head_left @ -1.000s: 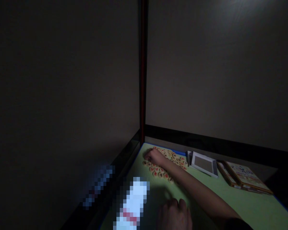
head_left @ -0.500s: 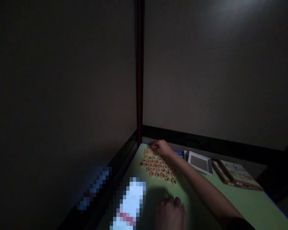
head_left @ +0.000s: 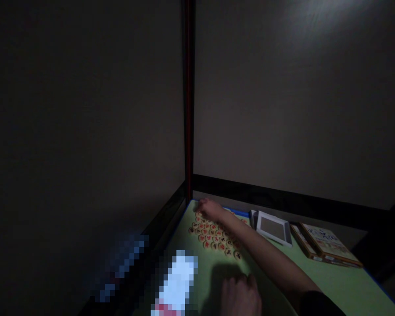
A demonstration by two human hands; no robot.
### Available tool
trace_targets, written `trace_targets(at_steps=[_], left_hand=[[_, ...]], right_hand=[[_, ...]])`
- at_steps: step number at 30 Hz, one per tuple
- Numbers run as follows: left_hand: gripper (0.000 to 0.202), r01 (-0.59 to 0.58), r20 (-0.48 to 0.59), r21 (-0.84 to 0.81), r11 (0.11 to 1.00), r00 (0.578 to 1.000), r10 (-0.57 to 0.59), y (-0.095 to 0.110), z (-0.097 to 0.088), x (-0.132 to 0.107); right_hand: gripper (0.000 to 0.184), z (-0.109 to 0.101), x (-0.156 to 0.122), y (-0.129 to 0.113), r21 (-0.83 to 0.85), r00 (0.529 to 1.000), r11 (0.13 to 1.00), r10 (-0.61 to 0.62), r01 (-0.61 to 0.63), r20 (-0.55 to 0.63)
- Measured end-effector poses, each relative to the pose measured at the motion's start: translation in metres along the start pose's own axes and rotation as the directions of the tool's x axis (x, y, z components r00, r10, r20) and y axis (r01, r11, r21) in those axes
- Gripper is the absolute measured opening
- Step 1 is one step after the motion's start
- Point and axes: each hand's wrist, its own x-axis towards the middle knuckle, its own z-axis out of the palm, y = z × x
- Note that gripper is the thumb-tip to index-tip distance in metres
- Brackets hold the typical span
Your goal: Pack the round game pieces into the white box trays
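Note:
Several round wooden game pieces point(head_left: 213, 235) with red and black characters lie packed together on a green table point(head_left: 316, 281), near its far left corner. My right hand point(head_left: 209, 207) reaches across them and rests at the far edge of the group, fingers curled down onto the pieces; whether it grips one is hidden. My left hand point(head_left: 240, 296) lies low at the near edge of the table, fingers bent, its palm side hidden in the dark.
A white open box point(head_left: 272, 228) stands right of the pieces. Beyond it lies a flat game box with a printed lid point(head_left: 327, 245). Dark walls meet at a red post point(head_left: 188, 101) by the table corner. A blurred bright patch point(head_left: 176, 283) sits near left.
My right hand moved from the left side of the pieces to their far edge, then shifted slightly left. The left hand stayed near the front edge.

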Motion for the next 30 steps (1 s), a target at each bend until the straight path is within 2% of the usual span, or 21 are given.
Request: trace_targets(at_steps=[7, 12, 17, 23, 30], left_hand=[[0.035, 0.062, -0.022, -0.023, 0.998, 0.998, -0.063, 0.000, 0.014, 0.007], [0.034, 0.051, -0.029, -0.045, 0.998, 0.998, -0.052, -0.001, 0.020, 0.008], [0.035, 0.000, -0.047, -0.020, 1.000, 0.999, -0.001, -0.004, 0.023, 0.007], [0.035, -0.018, -0.087, 0.008, 1.000, 0.996, 0.019, -0.006, 0.026, 0.007], [0.034, -0.027, -0.047, 0.017, 0.999, 0.999, 0.027, -0.005, 0.018, 0.005]], right_hand=[[0.025, 0.001, 0.006, -0.003, -0.050, 0.997, 0.998, 0.026, -0.022, 0.073], [0.023, 0.004, -0.001, 0.001, -0.026, 0.995, 0.998, 0.066, -0.064, 0.078], [0.028, 0.004, -0.008, 0.008, 0.052, 0.994, 0.995, 0.079, -0.083, 0.074], [0.023, 0.004, -0.008, 0.015, 0.128, 0.993, 0.989, 0.060, -0.073, 0.099], [0.027, 0.007, -0.004, 0.012, 0.143, 0.995, 0.988, 0.050, -0.063, 0.091]])
